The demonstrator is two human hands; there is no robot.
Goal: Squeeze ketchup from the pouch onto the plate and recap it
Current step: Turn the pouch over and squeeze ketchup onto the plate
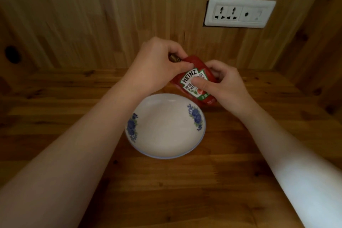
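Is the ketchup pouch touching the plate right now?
Cannot tell. In the head view the ketchup pouch is held by the left hand and right hand beyond the plate; its lower corner overlaps the rim, with no clear gap or contact.

Red pouch [196,79]; white, blue-flowered plate [166,146].

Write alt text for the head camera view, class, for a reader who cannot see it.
Two bare hands hold a red Heinz ketchup pouch above the far edge of a white plate with blue flowers, which shows no ketchup. The left hand grips the pouch's top end; the right hand holds its body. They are over a wooden table, with a wall socket behind.
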